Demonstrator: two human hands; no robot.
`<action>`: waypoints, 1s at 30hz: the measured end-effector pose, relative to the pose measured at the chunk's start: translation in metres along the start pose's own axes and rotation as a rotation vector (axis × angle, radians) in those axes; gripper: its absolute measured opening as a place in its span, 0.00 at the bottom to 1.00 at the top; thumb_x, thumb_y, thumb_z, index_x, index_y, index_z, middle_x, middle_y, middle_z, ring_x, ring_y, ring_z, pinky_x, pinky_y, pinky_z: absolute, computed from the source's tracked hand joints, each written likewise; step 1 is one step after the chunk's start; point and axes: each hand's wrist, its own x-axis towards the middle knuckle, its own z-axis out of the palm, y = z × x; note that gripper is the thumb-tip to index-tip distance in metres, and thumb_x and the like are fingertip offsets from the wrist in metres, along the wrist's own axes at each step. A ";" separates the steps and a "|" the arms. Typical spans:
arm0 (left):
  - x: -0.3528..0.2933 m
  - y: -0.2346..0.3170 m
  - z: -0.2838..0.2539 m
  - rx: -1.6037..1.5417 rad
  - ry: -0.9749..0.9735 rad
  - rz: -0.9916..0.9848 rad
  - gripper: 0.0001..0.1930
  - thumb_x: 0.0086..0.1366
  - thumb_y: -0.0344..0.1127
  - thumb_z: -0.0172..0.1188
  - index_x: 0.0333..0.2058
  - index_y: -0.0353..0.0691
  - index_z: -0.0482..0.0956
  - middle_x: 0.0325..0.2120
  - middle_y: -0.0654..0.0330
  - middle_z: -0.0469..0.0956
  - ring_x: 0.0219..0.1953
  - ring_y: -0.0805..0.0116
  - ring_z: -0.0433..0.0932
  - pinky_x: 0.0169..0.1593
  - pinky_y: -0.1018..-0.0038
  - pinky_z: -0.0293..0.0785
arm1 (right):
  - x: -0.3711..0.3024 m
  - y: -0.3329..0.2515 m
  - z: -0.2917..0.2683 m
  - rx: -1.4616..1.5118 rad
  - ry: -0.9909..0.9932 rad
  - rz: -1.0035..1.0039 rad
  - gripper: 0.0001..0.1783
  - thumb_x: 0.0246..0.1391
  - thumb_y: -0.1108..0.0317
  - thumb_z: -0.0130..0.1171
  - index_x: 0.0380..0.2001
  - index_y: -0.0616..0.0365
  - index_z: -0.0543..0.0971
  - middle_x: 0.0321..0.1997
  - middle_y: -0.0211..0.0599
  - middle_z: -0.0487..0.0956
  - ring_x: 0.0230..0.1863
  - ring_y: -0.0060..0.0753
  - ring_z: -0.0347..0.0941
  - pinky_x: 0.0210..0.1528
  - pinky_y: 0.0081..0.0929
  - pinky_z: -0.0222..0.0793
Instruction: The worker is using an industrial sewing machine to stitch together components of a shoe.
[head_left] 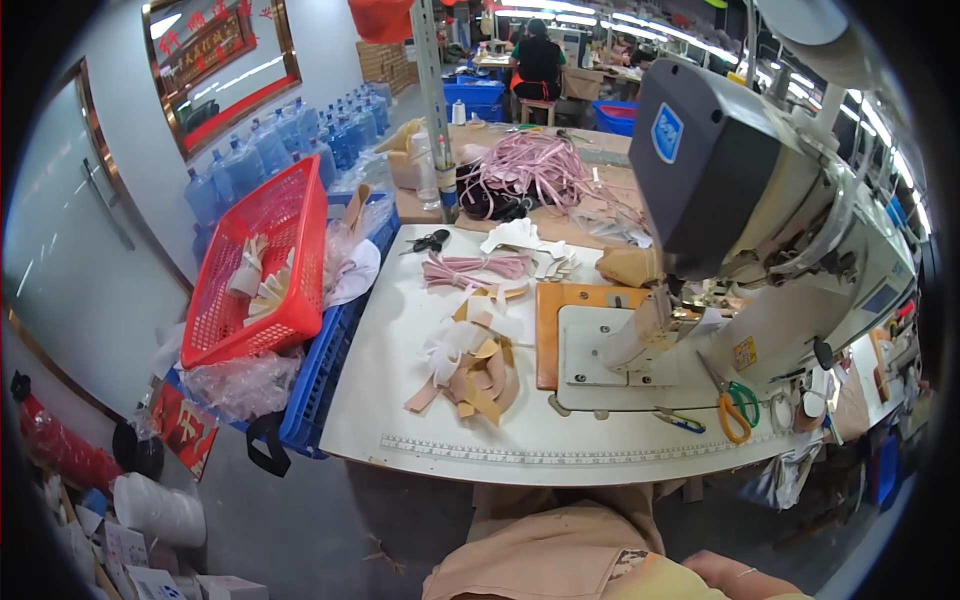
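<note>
Low at the right edge of my lap, part of my right hand point(712, 566) and wrist shows, with a thin bracelet; its fingers are hidden, so whether it holds anything cannot be seen. My left hand is out of the picture. Before me stands an industrial sewing machine point(700, 170) on a white table point(370, 400). Nearest the right hand on the tabletop lie scissors point(735, 415) with orange and green handles and small thread snips point(680, 420). Left of the machine's plate is a loose pile of tan and white cut pieces point(480, 370), below a bundle of pink straps point(475, 268).
Left of the table, a red plastic basket point(215, 318) with cut pieces rests tilted on a blue crate point(335, 345). Black snips point(428, 241) lie near the table's far left corner. Behind are heaped pink strips point(530, 165), water bottles point(265, 150) and a seated person point(538, 65).
</note>
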 end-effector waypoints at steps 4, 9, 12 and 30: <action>0.012 0.041 -0.009 0.027 0.002 0.075 0.17 0.56 0.38 0.54 0.43 0.38 0.73 0.38 0.52 0.75 0.40 0.60 0.73 0.44 0.68 0.69 | -0.007 0.019 -0.029 0.065 0.128 -0.008 0.11 0.47 0.67 0.52 0.34 0.59 0.77 0.36 0.38 0.77 0.39 0.30 0.72 0.41 0.26 0.67; 0.007 0.081 -0.017 0.076 -0.030 0.126 0.17 0.56 0.39 0.55 0.42 0.38 0.73 0.37 0.53 0.75 0.40 0.61 0.73 0.44 0.69 0.69 | -0.003 0.043 -0.045 0.187 0.246 -0.029 0.13 0.48 0.67 0.52 0.36 0.59 0.76 0.39 0.41 0.75 0.42 0.33 0.71 0.43 0.27 0.66; -0.012 0.096 -0.008 0.097 -0.101 0.127 0.17 0.55 0.39 0.55 0.42 0.38 0.73 0.37 0.53 0.76 0.39 0.62 0.74 0.44 0.69 0.69 | -0.008 0.052 -0.034 0.291 0.271 -0.016 0.14 0.48 0.66 0.52 0.38 0.60 0.75 0.41 0.43 0.74 0.43 0.34 0.70 0.44 0.27 0.65; -0.132 0.141 -0.033 0.121 -0.444 0.160 0.18 0.55 0.42 0.57 0.41 0.37 0.74 0.36 0.55 0.77 0.37 0.66 0.74 0.43 0.70 0.70 | 0.000 -0.036 0.027 0.801 0.423 0.089 0.20 0.51 0.63 0.51 0.46 0.63 0.71 0.52 0.54 0.68 0.54 0.45 0.64 0.50 0.29 0.62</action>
